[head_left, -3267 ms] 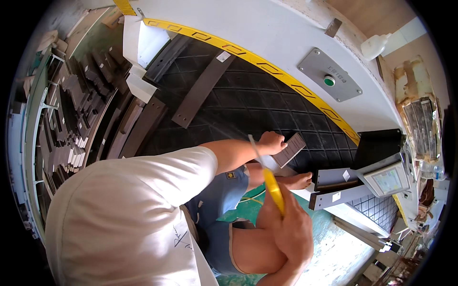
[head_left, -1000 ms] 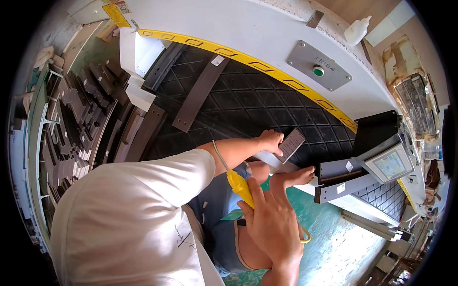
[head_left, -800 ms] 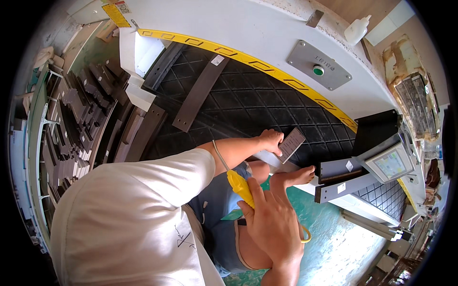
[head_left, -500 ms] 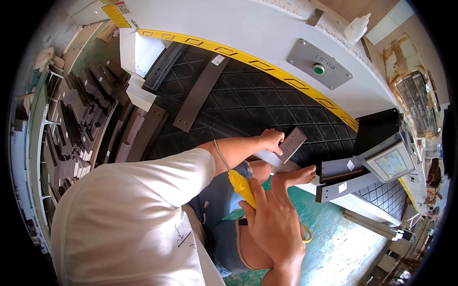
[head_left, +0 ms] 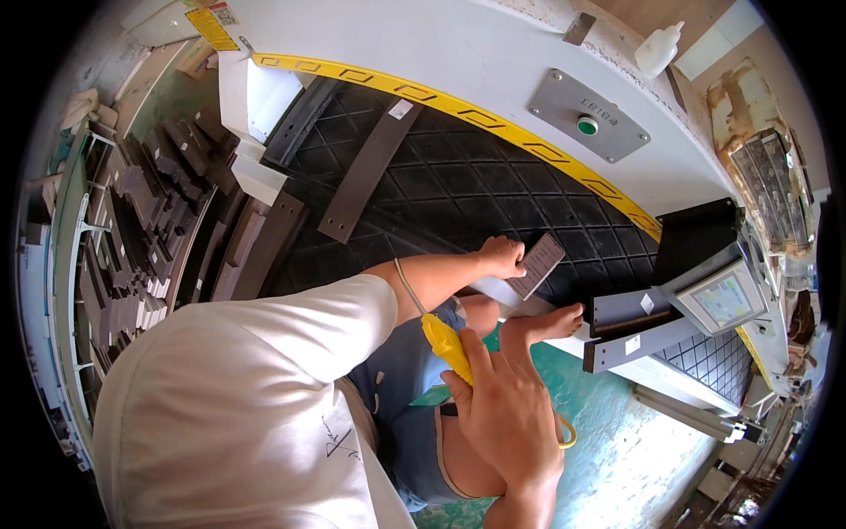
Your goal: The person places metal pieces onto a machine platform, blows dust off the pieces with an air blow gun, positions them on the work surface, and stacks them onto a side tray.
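My left hand (head_left: 502, 257) is closed at the near left edge of a smartphone (head_left: 537, 266) with its screen lit, above the black padded bed (head_left: 493, 189). The fingers are curled, and their far side is hidden. Nearer me, my right hand (head_left: 511, 410) grips a yellow hand tool (head_left: 447, 349) that looks like an air blow gun. A thin bent tube runs from the tool's front across my left forearm, and a yellow hose (head_left: 566, 432) shows beyond my right hand. One bare foot (head_left: 557, 323) rests at the bed's edge, beyond the tool.
A long brown panel (head_left: 370, 172) lies on the bed. White machine housing (head_left: 423, 40) with a yellow strip and green button (head_left: 588, 126) curves behind it. At right stand grey panels (head_left: 634, 348) and a tilted touchscreen (head_left: 723, 298). Stacked brown boards (head_left: 145, 220) fill the left.
My left thumb, which lay over the lower edge of the smartphone, has drawn back from its face. The phone has barely shifted. My right hand and the yellow tool stay in place.
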`<state>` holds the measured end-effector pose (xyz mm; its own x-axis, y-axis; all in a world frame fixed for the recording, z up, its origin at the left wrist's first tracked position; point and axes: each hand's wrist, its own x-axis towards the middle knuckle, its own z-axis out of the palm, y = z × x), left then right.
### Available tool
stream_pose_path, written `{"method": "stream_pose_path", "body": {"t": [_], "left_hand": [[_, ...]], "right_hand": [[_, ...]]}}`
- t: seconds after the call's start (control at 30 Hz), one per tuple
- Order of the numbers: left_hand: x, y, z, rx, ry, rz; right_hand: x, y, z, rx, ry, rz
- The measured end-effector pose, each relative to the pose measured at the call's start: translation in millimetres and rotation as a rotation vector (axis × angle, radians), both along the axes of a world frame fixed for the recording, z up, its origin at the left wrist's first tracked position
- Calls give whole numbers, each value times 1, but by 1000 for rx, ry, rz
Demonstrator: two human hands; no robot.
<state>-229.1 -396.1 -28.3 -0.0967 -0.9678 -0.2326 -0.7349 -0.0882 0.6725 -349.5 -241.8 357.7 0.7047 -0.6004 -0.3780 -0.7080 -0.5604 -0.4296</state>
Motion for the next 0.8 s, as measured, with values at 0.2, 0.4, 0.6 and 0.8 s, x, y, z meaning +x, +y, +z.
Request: {"method": "stream_pose_path", "body": {"t": [0.2,0.4,0.6,0.8], "left_hand": [[2,0,2,12,3,-21],[3,2,-2,-37,-8,-38],[-2,-1,-7,-2,5,37],[-2,-1,-3,44,15,5]], "right_hand": [[0,0,0,-2,2,-1],[1,0,2,5,7,-4],[-1,1,0,4,-13,-2],[-3,1,0,10,-23,-14]]}}
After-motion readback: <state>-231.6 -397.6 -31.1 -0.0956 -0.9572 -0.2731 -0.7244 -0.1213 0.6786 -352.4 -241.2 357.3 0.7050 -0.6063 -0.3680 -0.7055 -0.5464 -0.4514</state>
